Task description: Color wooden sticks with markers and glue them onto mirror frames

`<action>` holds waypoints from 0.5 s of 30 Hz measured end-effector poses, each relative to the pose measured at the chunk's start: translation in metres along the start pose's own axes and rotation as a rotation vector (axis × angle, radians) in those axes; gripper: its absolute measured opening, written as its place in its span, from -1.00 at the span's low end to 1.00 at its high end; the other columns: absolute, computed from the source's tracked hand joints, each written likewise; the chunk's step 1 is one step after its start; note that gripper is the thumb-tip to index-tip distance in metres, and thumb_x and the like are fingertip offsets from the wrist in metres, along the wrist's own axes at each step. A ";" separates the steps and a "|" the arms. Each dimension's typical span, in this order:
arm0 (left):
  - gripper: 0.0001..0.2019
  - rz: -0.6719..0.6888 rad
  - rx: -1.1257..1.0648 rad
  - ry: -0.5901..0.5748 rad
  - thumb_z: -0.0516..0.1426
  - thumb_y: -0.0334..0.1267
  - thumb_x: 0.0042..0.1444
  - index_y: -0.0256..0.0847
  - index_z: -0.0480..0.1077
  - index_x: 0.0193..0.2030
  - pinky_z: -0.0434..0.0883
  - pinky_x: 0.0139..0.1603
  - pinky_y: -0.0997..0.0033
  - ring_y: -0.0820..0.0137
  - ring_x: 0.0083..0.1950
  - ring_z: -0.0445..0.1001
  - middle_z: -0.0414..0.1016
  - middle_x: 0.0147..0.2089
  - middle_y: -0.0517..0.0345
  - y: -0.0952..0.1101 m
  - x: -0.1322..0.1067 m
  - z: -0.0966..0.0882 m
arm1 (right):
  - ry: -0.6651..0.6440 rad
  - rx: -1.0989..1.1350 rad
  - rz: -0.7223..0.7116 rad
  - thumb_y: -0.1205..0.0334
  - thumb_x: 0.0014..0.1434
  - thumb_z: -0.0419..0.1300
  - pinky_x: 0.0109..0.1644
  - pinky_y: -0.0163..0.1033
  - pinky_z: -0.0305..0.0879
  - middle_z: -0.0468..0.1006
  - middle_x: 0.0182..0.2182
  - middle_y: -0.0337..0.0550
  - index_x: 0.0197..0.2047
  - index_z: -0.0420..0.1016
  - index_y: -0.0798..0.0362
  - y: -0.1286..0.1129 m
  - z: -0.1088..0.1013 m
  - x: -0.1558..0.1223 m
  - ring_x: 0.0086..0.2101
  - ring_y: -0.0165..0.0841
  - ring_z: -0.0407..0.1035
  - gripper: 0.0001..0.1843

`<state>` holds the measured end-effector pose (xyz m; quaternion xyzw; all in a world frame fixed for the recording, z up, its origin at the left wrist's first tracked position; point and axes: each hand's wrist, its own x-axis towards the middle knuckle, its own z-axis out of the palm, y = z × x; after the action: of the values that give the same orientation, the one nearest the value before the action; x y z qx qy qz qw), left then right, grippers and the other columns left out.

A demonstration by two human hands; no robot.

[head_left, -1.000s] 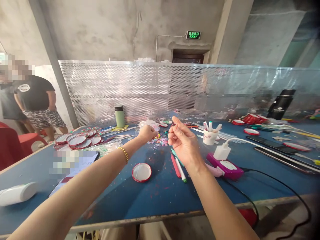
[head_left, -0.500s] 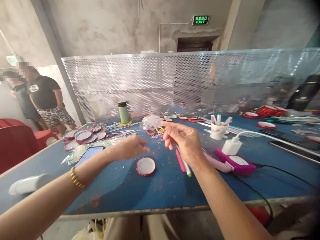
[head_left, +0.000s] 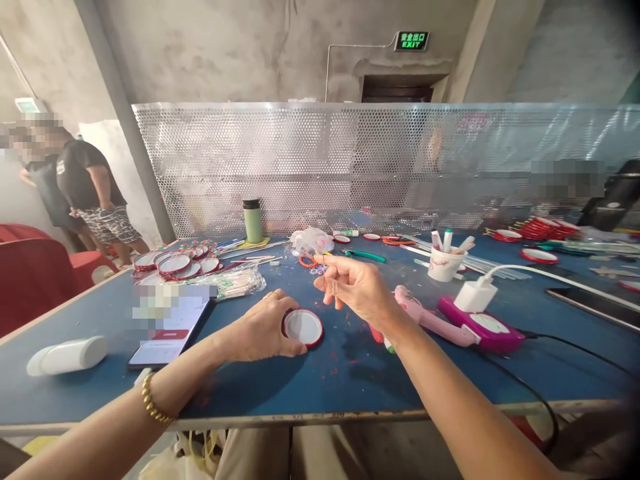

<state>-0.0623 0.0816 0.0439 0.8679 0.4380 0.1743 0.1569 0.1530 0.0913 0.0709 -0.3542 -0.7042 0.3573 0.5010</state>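
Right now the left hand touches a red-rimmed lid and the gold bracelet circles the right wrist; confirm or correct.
Wrong side: the head view shows the gold bracelet circling the left wrist. The left hand does touch a red-rimmed lid.

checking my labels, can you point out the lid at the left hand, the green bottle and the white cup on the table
Red-rimmed lid (head_left: pixel 304 329): head view, its pale flat middle
Green bottle (head_left: pixel 253 227): head view, its green body
White cup (head_left: pixel 443 268): head view, its outer wall
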 end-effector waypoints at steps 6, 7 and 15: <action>-0.48 0.055 0.265 0.459 0.23 -0.21 0.03 -0.26 0.25 0.14 0.38 0.08 0.05 0.08 0.06 0.39 0.38 0.03 -0.10 0.012 -0.037 0.003 | -0.025 -0.065 0.069 -0.05 0.10 0.37 -0.56 -0.40 0.33 0.62 -0.32 -0.11 0.17 0.48 0.15 -0.004 0.004 -0.009 -0.47 -0.42 0.48 -0.34; -0.47 0.067 0.310 0.528 0.22 -0.23 0.05 -0.26 0.22 0.16 0.38 0.09 0.04 0.07 0.08 0.39 0.37 0.05 -0.12 0.013 -0.043 0.005 | -0.036 -0.087 0.078 -0.04 0.10 0.37 -0.52 -0.39 0.35 0.62 -0.30 -0.10 0.16 0.49 0.15 -0.006 0.008 -0.015 -0.44 -0.41 0.49 -0.36; -0.43 0.237 0.442 0.651 0.17 -0.36 0.07 -0.34 0.15 0.24 0.44 -0.04 0.05 0.09 0.00 0.43 0.41 0.03 -0.19 0.016 -0.067 0.017 | -0.097 -0.018 0.128 0.01 0.00 0.46 -0.33 -0.32 0.43 0.54 -0.02 -0.07 0.23 0.44 0.02 -0.011 0.047 -0.062 -0.25 -0.34 0.48 -0.26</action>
<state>-0.0807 0.0155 0.0242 0.8246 0.3884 0.3587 -0.2013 0.1215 0.0260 0.0405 -0.3852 -0.7070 0.3989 0.4390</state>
